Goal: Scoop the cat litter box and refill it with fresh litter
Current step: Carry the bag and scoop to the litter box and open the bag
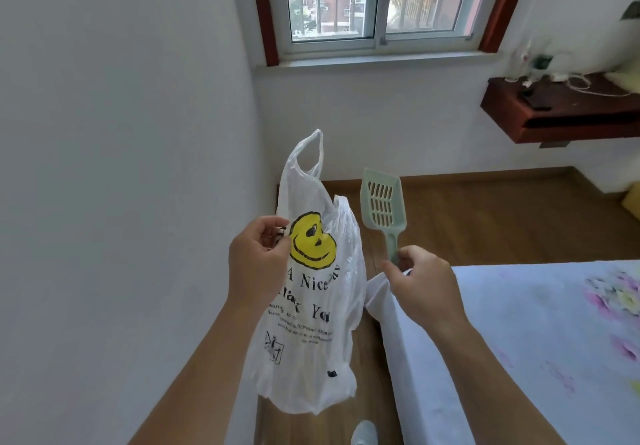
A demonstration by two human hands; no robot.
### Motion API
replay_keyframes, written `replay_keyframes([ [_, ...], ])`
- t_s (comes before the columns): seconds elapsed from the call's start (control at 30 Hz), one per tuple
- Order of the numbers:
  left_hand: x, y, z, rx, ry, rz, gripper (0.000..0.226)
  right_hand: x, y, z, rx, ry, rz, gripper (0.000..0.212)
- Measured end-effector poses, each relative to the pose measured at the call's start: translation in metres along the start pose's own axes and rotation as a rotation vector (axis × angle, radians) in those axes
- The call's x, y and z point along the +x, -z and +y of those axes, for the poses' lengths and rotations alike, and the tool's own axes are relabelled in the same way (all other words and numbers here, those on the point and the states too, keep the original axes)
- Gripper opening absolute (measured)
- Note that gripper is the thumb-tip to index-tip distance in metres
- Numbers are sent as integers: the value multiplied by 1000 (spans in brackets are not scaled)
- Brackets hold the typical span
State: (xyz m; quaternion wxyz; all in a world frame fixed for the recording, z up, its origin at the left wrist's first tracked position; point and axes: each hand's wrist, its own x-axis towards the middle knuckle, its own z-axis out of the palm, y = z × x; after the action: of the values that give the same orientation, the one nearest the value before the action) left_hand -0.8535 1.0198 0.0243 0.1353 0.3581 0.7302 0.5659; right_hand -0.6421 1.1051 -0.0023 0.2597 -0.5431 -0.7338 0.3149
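Beside the bed (519, 340), the left hand (258, 264) pinches a white bag (311, 306) between curled fingers (268, 223); the bag hangs above the floor (485, 219). The right hand (422, 285) grips the green scoop (382, 202) by its handle, upright, just right of the bag. Beyond is a window (377, 1).

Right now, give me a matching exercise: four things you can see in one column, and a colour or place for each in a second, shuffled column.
1. bag
2. scoop
3. shelf
4. bed sheet

A. pale green, gripped by the right hand
B. flower print, lower right
C. dark red-brown, mounted high at the right
D. white with a yellow smiley, held by the left hand

Pairs: 1-D, 2-A, 3-C, 4-B.
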Motion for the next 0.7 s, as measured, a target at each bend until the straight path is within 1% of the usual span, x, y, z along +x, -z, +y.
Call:
replay_keyframes([
  [0.17,64,-30,0,17,10,47,26,91,-3,-11,8,27,-23,11],
  [0.33,129,-57,-8,-1,60,45,25,166,-10,-21,9,32,-24,10],
  [0.5,214,-98,-24,-34,56,-8,26,245,-27,-23,8,-25,7,14],
  [0.7,326,-159,-38,-94,28,-137,28,340,-40,-21,-22,-128,117,23],
])
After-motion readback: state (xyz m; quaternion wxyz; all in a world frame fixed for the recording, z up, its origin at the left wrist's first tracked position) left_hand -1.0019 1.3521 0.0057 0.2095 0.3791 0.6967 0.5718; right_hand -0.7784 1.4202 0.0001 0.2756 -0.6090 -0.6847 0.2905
